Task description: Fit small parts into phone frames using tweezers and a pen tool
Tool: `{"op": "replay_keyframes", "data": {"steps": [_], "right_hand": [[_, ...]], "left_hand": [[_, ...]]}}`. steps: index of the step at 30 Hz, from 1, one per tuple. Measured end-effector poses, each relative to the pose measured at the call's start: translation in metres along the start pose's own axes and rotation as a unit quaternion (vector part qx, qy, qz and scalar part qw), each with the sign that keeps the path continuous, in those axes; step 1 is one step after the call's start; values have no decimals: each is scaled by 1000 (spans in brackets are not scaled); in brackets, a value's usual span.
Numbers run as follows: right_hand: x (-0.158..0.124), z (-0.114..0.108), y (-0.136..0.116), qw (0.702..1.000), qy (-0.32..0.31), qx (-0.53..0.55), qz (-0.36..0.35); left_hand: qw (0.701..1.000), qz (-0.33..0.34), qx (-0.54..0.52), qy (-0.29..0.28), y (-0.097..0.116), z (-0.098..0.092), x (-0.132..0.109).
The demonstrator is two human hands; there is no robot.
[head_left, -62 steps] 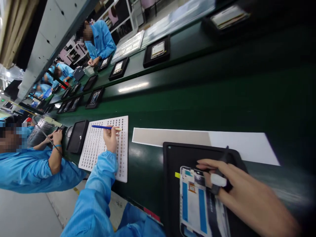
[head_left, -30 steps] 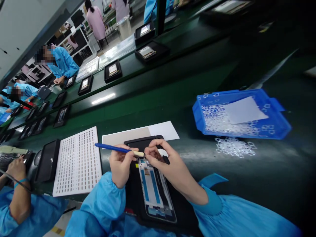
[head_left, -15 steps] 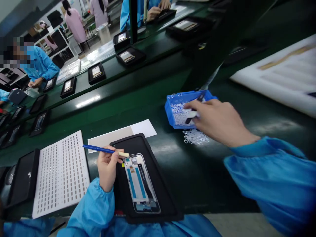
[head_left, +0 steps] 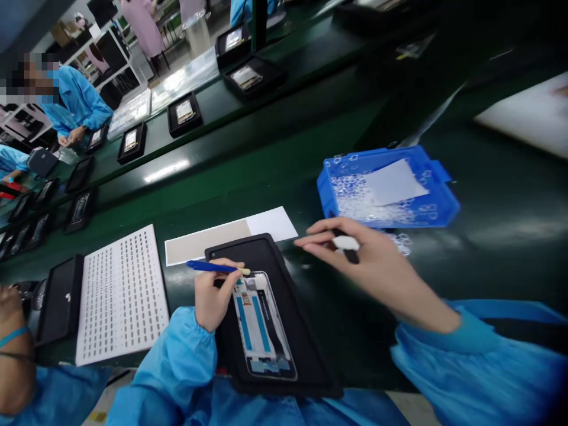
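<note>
My left hand (head_left: 213, 299) is closed around a blue stick tool (head_left: 212, 267) with a pale tip, held over the top end of a phone frame (head_left: 261, 325). The frame lies in a black tray (head_left: 288, 331) at the near edge of the bench. My right hand (head_left: 368, 260) hovers between the tray and a blue bin (head_left: 390, 189), its fingers stretched toward the tray. A black and white object (head_left: 346, 244) is tucked against the thumb; whether a small part sits at the fingertips I cannot make out.
The blue bin holds small clear parts and a white sheet, with some parts spilled in front (head_left: 402, 241). A white perforated board (head_left: 119, 293) and a black device (head_left: 60, 296) lie to the left. A paper strip (head_left: 231, 234) lies behind the tray. Co-workers in blue coats (head_left: 73, 100) work along the belt.
My right hand has come back from the blue bin toward the black tray. My left hand still holds the blue tool at the top of the phone frame.
</note>
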State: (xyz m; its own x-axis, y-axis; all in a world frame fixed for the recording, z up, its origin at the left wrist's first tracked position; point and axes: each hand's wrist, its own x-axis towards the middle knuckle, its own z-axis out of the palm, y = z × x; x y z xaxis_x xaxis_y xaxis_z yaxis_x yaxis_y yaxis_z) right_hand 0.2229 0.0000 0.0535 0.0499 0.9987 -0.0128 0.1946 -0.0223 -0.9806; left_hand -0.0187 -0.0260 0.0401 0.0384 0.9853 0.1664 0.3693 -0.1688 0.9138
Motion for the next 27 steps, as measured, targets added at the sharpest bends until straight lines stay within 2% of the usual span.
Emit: {"op": "replay_keyframes", "data": {"steps": [4, 8, 18, 21, 27], "right_hand": [[-12, 35, 22, 992, -80, -76, -62], [-18, 51, 32, 979, -108, -128, -114], [-20, 54, 38, 967, -95, -182, -151], [-21, 54, 37, 966, -101, -188, -146], [-22, 53, 36, 968, -102, -170, -156]], "left_hand": [[994, 48, 86, -44, -7, 2, 0], [986, 78, 133, -60, -7, 4, 0], [971, 114, 196, -80, -5, 8, 3], [955, 159, 234, -88, -4, 8, 2], [906, 244, 316, -143, 1, 9, 0]]}}
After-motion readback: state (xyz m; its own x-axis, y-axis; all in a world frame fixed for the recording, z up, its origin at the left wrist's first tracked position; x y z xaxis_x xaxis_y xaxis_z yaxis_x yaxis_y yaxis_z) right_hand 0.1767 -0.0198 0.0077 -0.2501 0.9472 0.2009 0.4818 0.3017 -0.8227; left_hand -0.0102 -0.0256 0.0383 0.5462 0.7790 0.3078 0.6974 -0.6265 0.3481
